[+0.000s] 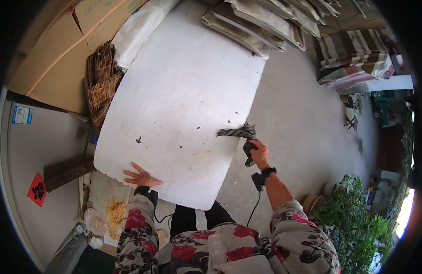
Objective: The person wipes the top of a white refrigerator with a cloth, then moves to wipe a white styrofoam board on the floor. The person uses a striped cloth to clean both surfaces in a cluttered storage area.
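Note:
A large white board point(183, 96) lies in front of me, its surface marked with small dark bits and yellowish stains. Near its close left corner, my left hand point(142, 177) rests flat with the fingers spread. My right hand point(259, 153) grips a dark grey striped cloth point(236, 133) at the board's right edge. Part of that cloth lies over the board, and another part hangs beside the edge below my fingers. A dark leaf-like scrap point(139, 139) sits on the board's left half.
Stacked panels point(245, 27) stand at the far right of the board. Rolled reed matting point(103, 82) and large cardboard point(60, 51) line the left. A dark wooden plank point(68, 171) juts near the grey door point(57, 137). Potted plants point(354, 209) stand at right on the concrete floor point(293, 113).

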`<action>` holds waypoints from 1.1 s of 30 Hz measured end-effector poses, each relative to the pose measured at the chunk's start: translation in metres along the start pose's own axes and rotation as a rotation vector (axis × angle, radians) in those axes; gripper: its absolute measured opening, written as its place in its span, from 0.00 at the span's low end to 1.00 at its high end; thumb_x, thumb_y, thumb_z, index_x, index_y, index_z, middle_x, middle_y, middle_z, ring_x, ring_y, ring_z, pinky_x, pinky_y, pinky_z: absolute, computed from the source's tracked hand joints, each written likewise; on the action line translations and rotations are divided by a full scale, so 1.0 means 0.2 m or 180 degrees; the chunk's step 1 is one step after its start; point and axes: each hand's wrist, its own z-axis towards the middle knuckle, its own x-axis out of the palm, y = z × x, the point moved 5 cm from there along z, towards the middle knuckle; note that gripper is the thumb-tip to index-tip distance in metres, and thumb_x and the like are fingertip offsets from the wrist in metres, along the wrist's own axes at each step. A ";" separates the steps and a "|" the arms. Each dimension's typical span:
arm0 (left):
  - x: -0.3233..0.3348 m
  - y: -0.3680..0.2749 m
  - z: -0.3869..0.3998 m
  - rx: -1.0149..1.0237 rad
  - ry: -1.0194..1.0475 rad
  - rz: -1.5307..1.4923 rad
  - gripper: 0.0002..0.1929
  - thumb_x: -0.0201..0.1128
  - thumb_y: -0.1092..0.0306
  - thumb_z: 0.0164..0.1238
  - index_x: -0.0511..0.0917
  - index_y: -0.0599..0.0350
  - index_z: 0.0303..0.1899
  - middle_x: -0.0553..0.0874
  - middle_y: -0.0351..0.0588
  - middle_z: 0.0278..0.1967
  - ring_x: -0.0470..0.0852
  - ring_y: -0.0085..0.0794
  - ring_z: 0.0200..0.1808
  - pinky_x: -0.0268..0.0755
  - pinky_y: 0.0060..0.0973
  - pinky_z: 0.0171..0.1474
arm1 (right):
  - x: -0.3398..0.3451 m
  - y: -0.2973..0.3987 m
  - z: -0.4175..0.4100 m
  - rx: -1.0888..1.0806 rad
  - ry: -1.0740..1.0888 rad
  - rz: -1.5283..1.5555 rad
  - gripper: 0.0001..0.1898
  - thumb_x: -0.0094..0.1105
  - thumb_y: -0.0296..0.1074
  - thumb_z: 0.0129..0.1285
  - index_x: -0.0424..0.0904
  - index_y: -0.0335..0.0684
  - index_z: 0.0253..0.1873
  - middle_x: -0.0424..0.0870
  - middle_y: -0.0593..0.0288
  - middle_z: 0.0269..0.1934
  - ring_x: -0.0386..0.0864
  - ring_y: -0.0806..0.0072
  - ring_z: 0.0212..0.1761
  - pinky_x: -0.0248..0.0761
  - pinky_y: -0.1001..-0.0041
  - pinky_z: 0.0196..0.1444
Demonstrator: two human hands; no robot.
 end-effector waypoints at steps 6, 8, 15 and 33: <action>-0.05 0.02 0.04 -0.0023 0.0454 0.0479 0.78 0.79 0.43 0.29 0.12 0.52 0.64 0.21 0.82 0.62 0.26 0.84 0.64 0.28 0.66 0.64 | -0.70 -0.02 -0.49 0.0868 -0.0225 0.3254 0.25 0.45 0.14 0.52 0.72 0.31 0.58 0.80 0.56 0.46 0.79 0.71 0.45 0.72 0.72 0.52; -0.07 0.04 0.08 0.0217 0.0626 0.0299 0.77 0.78 0.43 0.30 0.13 0.51 0.65 0.23 0.80 0.64 0.28 0.78 0.66 0.31 0.65 0.65 | -0.95 0.04 -0.69 0.0667 -0.0372 0.3747 0.26 0.44 0.14 0.53 0.71 0.32 0.59 0.79 0.55 0.50 0.78 0.67 0.50 0.71 0.66 0.56; -0.09 0.39 0.28 0.1636 -0.0453 -0.1112 0.48 0.68 0.46 0.48 0.58 0.69 0.65 0.56 0.66 0.67 0.53 0.54 0.69 0.49 0.40 0.69 | -1.44 -0.01 -1.26 0.0237 -0.0970 0.4806 0.28 0.56 0.26 0.55 0.65 0.40 0.63 0.73 0.56 0.58 0.72 0.61 0.59 0.66 0.58 0.62; 0.11 0.92 -0.76 0.0218 -0.0752 -0.0640 0.19 0.65 0.55 0.51 0.72 0.63 0.23 0.73 0.56 0.24 0.71 0.46 0.30 0.65 0.42 0.36 | -2.01 -1.13 -1.06 0.0136 -0.1796 0.6162 0.23 0.54 0.38 0.61 0.68 0.40 0.61 0.75 0.53 0.57 0.74 0.58 0.56 0.74 0.53 0.51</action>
